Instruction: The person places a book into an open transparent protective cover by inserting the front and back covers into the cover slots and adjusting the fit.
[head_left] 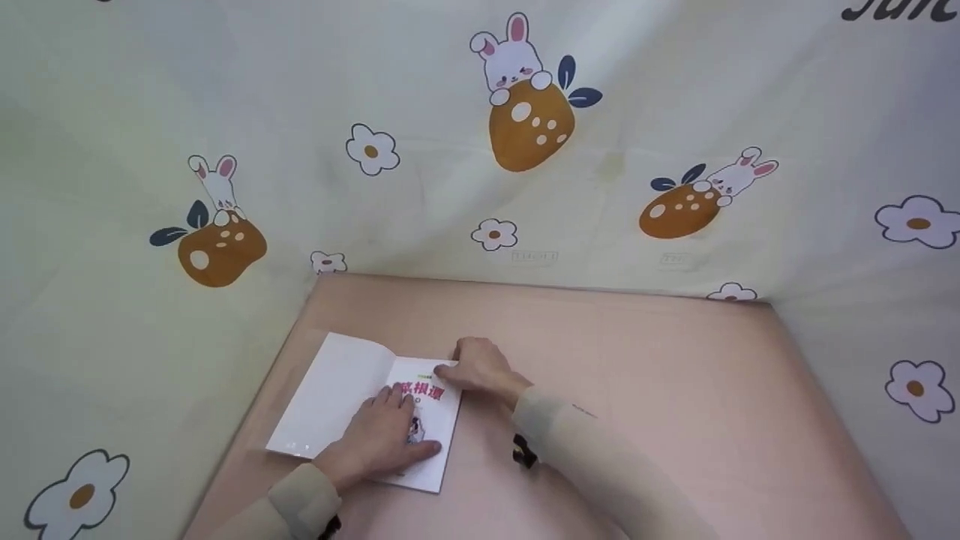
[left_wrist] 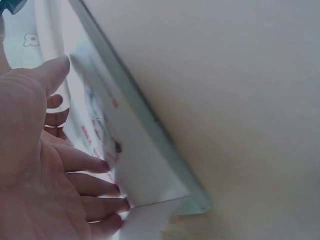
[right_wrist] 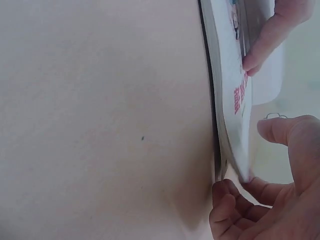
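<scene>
An open book (head_left: 431, 469) lies on the table, with a blank white leaf (head_left: 330, 390) turned to the left and a title page with pink characters on the right. My left hand (head_left: 379, 431) rests on the title page near the fold, fingers extended and thumb spread toward the lower right. At the book's upper right corner is my right hand (head_left: 484, 365). In the right wrist view, the right hand (right_wrist: 295, 175) has its fingers curled at the corner, where the page edge bends up slightly; its thumb appears apart from the paper.
The book sits toward the left of a pinkish-beige tabletop (head_left: 637, 390). Pale curtains (head_left: 420, 202) printed with rabbits, orange fruit and flowers enclose the back and both sides. A small dark object (head_left: 523, 451) shows by the right sleeve.
</scene>
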